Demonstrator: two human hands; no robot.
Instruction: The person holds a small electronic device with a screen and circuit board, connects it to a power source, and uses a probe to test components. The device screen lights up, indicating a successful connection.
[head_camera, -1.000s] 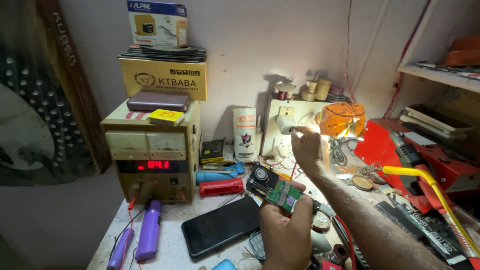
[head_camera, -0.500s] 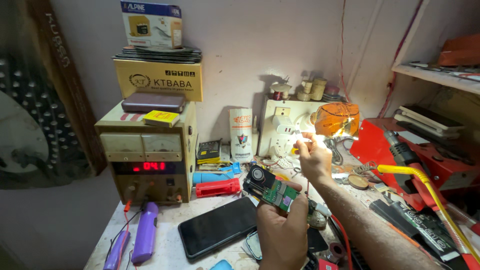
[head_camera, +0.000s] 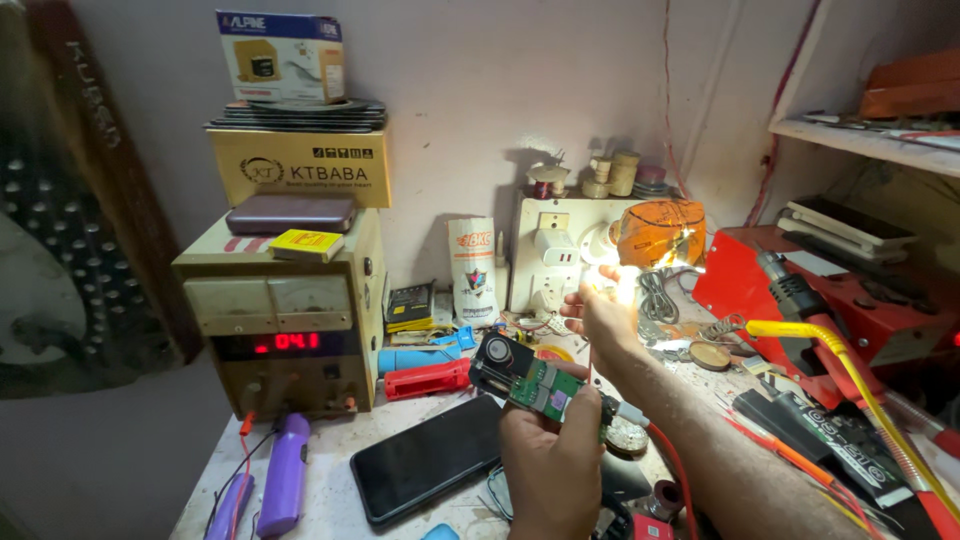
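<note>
Reaching out earlier, the right hand (head_camera: 600, 318) has dropped lower before the white socket board (head_camera: 560, 250); whether its fingers pinch anything I cannot tell. One left hand (head_camera: 550, 465) pinches one green circuit board (head_camera: 530, 380) above one black phone (head_camera: 430, 460), placed as before. Two purple tools (head_camera: 285, 475) lie left

Power supply (head_camera: 285, 325) at left, phone (head_camera: 425, 470) before it, socket board (head_camera: 560, 255) behind — shelf (head_camera: 860, 135) at right.

Bare bench (head_camera: 330, 450) lies open between the power supply (head_camera: 285, 320) and phone (head_camera: 430, 460).
</note>
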